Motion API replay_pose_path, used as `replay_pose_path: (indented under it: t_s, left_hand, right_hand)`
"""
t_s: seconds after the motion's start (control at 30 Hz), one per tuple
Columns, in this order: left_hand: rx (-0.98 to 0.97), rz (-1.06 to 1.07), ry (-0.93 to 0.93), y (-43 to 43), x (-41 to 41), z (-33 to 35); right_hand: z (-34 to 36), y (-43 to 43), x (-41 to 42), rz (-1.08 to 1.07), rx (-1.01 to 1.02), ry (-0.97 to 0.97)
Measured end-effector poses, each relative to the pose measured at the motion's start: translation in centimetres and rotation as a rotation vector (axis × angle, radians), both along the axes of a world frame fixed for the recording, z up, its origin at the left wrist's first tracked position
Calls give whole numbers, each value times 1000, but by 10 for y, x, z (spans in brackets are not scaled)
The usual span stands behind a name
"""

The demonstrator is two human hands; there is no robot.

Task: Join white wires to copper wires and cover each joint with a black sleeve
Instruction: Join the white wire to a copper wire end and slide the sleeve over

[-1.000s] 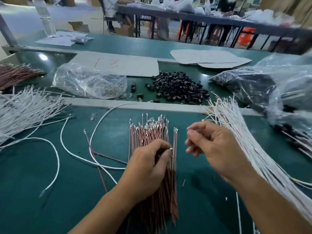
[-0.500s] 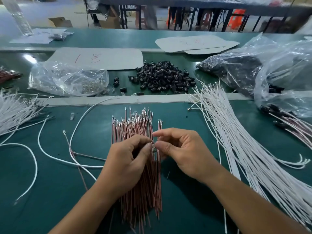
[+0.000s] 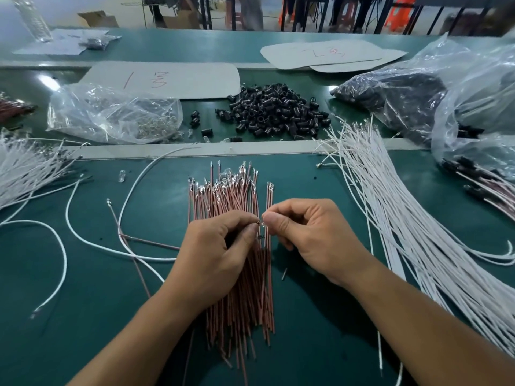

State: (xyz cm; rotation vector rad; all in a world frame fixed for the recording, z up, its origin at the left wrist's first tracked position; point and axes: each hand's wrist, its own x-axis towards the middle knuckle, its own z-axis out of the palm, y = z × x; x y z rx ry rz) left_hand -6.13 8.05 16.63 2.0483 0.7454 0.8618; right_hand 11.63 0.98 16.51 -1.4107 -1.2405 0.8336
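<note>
A bundle of copper wires (image 3: 223, 196) with metal tips lies in the middle of the green table (image 3: 320, 185). Above it my left hand (image 3: 214, 257) pinches the tip of a copper wire. My right hand (image 3: 309, 235) pinches a wire end against it, and their fingertips meet at a small metal terminal (image 3: 260, 222). A white wire (image 3: 379, 346) trails out under my right forearm. A fan of white wires (image 3: 390, 218) lies at the right. The heap of black sleeves (image 3: 276, 112) sits behind the grey divider strip.
More white wires (image 3: 25, 168) lie at the left, and loose white wires (image 3: 92, 243) curl beside the bundle. A clear bag of small parts (image 3: 111, 115) sits back left. Large plastic bags (image 3: 418, 90) and sleeved wires (image 3: 479, 185) fill the right. Cardboard sheets (image 3: 167, 79) lie behind.
My right hand has come from the white wires at the right to meet my left hand over the copper bundle. Their fingertips now touch.
</note>
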Motion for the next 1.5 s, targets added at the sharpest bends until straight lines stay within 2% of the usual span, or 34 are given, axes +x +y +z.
replay_pose_path:
  t_s: [0.37, 0.6, 0.67, 0.83, 0.9, 1.03, 1.23, 1.5]
  left_hand:
    - [87, -25, 35, -2, -1, -1]
    - [18, -32, -26, -3, 0, 1]
    - [-72, -17, -114, -4, 2, 6]
    - [-556, 6, -387, -3, 3, 17]
    - [-660, -15, -455, -5, 2, 21]
    - [-766, -39, -542, -10, 3, 26]
    - [-850, -14, -579, -11, 4, 31]
    - [-883, -20, -556, -9, 2, 30]
  right_hand:
    - [1, -3, -2, -15, 11, -73]
    - [0, -1, -15, -72, 71, -15]
    - [5, 2, -17, -46, 102, 69]
    - [12, 0, -13, 30, 78, 159]
    - [11, -1, -18, 28, 76, 230]
    - [11, 0, -25, -40, 75, 350]
    - [14, -1, -31, -76, 145, 490]
    - [16, -4, -34, -74, 203, 475]
